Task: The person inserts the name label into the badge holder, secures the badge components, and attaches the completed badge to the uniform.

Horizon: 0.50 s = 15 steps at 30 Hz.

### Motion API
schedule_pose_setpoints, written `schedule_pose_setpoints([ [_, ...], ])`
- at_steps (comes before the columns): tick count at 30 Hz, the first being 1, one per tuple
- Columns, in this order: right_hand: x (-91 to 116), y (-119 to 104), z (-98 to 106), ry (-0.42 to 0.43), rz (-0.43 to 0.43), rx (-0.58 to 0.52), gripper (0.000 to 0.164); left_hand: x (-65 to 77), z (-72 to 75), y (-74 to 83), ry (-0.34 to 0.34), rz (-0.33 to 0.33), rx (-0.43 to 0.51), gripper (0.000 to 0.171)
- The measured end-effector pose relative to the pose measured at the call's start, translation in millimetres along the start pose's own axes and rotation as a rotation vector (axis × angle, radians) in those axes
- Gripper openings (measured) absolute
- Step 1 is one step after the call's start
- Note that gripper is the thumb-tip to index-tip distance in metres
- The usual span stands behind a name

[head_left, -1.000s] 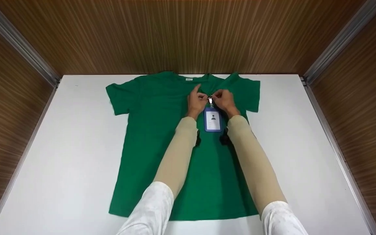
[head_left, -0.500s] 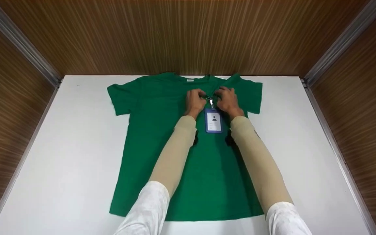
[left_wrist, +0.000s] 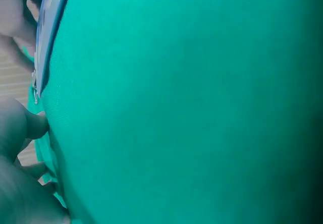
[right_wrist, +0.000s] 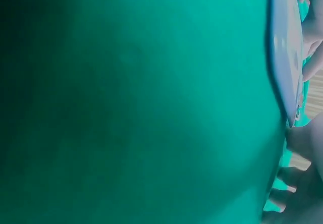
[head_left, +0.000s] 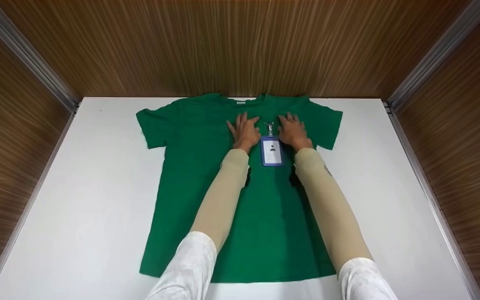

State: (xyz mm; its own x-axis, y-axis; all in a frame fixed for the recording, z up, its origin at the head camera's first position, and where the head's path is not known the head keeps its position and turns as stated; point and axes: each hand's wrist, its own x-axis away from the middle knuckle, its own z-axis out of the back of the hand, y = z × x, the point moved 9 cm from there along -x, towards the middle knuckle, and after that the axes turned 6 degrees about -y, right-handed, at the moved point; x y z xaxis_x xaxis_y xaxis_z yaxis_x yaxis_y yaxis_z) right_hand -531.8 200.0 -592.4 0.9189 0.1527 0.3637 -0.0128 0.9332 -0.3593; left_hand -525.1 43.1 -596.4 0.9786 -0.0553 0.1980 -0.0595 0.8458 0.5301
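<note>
A green T-shirt [head_left: 206,179] lies spread out, neckline toward the back wall. On its chest, right of the middle, lies a blue-framed ID badge [head_left: 272,151] with a white card, its metal clip [head_left: 270,128] at the top by the cloth. My left hand [head_left: 247,132] rests on the shirt left of the clip, fingers spread. To the right of the clip, my right hand [head_left: 295,131] touches the cloth with its fingers extended. The left wrist view shows the badge [left_wrist: 48,37] edge-on, with the left thumb [left_wrist: 35,124] on the fabric. Neither hand holds anything.
The shirt lies on a white table [head_left: 98,200]. A brown wood-grain panel [head_left: 231,46] stands behind it, with similar panels and metal rails at both sides. The shirt's neckline reaches nearly to the table's back edge.
Both hands have let go at the clip and moved apart, fingers now spread on the cloth. The fold near the right shoulder has flattened, and the shirt's right sleeve has shifted outward.
</note>
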Motion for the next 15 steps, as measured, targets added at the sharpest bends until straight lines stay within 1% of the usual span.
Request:
schedule_pose_setpoints([
  [3,0.9,2.5,-1.2,-0.019,-0.023,0.022,0.058,1.4,-0.6,-0.8,-0.021,0.006,-0.029,0.049],
  [10,3.9,7.0,-1.0,-0.038,-0.099,0.057,0.063,-0.3,-1.8,-1.5,-0.060,-0.003,-0.054,0.053],
  [15,5.0,7.4,-2.2,-0.046,-0.117,0.033,0.064,-2.1,-2.4,-1.9,-0.077,-0.007,-0.068,0.052],
])
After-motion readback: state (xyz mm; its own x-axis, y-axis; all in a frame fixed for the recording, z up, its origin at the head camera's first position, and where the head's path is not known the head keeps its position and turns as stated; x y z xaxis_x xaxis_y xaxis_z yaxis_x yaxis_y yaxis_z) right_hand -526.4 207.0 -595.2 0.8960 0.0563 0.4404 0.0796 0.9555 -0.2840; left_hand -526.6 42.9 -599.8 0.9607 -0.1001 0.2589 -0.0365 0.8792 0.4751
